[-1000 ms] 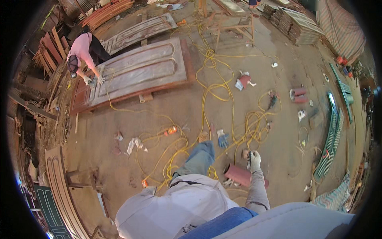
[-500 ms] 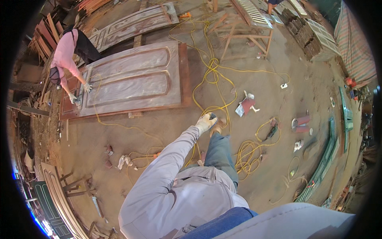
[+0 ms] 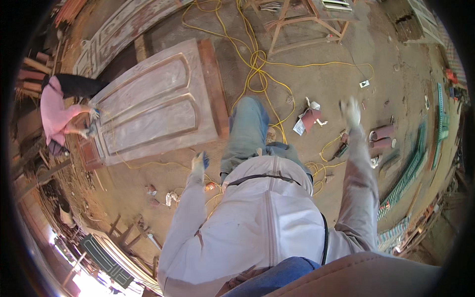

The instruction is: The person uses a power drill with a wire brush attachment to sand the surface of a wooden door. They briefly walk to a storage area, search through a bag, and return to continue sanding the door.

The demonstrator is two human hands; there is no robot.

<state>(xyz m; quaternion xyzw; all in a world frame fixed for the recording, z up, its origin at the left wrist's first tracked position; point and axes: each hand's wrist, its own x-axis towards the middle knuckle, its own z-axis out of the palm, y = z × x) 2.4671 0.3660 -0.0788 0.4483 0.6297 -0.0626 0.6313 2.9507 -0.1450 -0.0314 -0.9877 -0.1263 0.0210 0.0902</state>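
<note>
My left hand (image 3: 199,164), in a pale work glove, hangs low beside my left hip. Its fingers look curled, with a dark blue patch on the inner side; whether that is glove coating or a held item I cannot make out. Out to the right, my gloved right hand (image 3: 351,114) is raised and smeared by motion. Neither hand touches anything I can see around it. Nearest the left hand is a large panelled wooden door (image 3: 161,116), its surface greyish and dusty. Beyond the right hand's left side lies a reddish sheet with white scraps (image 3: 310,119).
A co-worker in a pink top (image 3: 53,106) bends over the door's far left end. Yellow cords (image 3: 257,64) loop across the floor ahead. A wooden trestle (image 3: 297,24) stands beyond. Reddish rolls (image 3: 382,137) and green slatted pieces (image 3: 408,173) lie at right.
My left hand has swung back from in front of me to beside my hip. My right arm has come into view, and my left leg is forward. The view has shifted.
</note>
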